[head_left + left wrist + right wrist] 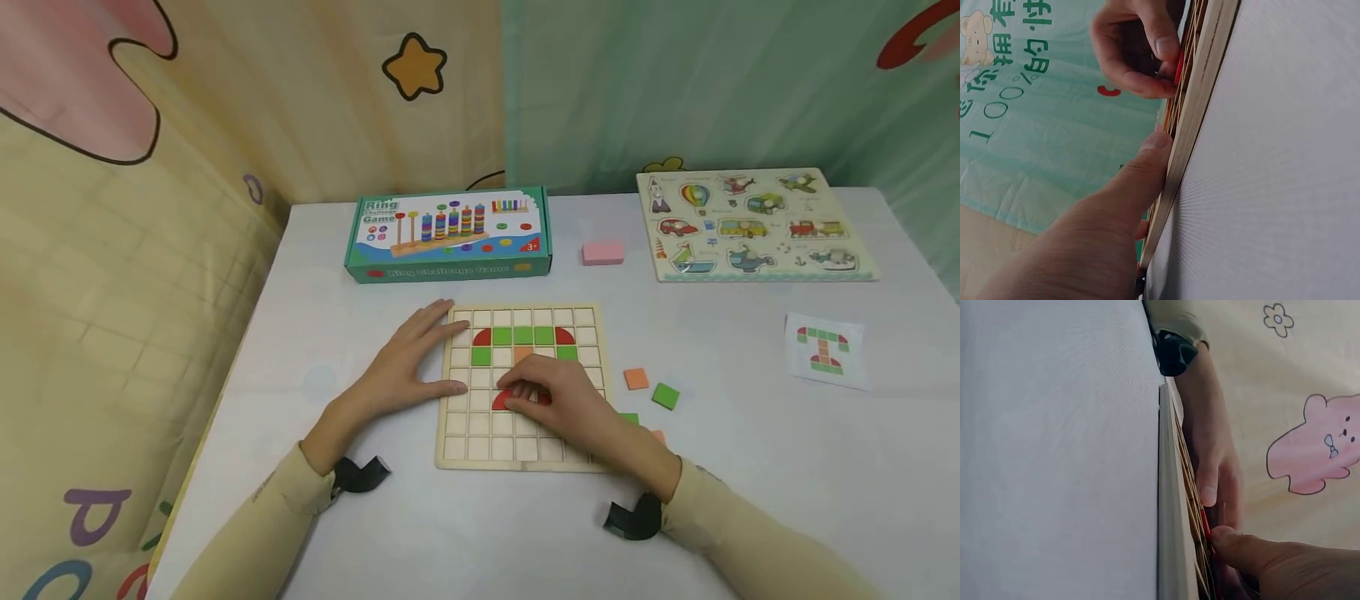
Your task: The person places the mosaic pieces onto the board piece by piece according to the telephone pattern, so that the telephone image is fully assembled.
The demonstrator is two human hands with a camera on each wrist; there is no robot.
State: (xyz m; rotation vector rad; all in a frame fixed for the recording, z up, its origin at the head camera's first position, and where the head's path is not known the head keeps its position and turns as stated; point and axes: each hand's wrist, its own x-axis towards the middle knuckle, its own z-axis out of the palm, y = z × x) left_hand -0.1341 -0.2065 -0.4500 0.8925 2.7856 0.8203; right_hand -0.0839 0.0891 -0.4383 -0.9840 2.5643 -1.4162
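A square wooden grid board [465,450] lies on the table, with coloured pieces in its cells. Along its upper part run green squares [522,336] between two red quarter-round pieces [565,336], with an orange square [522,356] under them. My left hand [401,362], fingers spread, rests at the board's left edge; its thumb touches the rim in the left wrist view. Over the lower middle cells, my right hand [566,396] has curled fingers and thumb pinching a red quarter-round piece [501,402] at the board surface. Another red piece shows partly beneath that hand.
Loose orange [636,379] and green squares [665,396] lie right of the board, others partly behind my right wrist. A pattern card [825,350] lies farther right. Behind are a ring game box [450,237], a pink block [603,253] and a vehicle puzzle [753,225].
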